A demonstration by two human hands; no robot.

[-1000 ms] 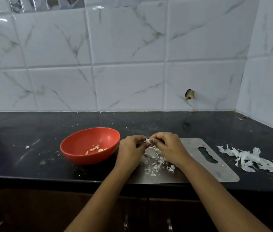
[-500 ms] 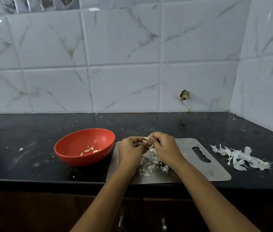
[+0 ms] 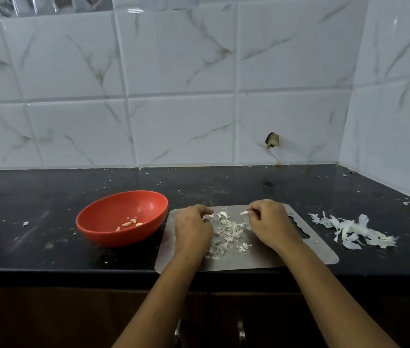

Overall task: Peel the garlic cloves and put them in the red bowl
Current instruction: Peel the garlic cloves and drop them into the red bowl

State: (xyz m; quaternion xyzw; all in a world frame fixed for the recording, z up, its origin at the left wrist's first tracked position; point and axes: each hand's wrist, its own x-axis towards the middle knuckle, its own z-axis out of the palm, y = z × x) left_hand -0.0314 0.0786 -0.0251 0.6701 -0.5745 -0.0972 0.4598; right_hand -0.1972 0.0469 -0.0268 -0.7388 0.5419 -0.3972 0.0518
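A few peeled cloves (image 3: 127, 224) lie in the red bowl (image 3: 103, 232), at 9 o'clock from the steel board (image 3: 274, 257). More cloves (image 3: 223, 215) wait near the board's 12 o'clock edge, so I judge much is left. The right hand (image 3: 269, 222) pinches one garlic clove (image 3: 244, 212), long axis 9-to-3, free end toward 9. The left hand (image 3: 192, 227) is curled; if it holds something, I cannot tell.
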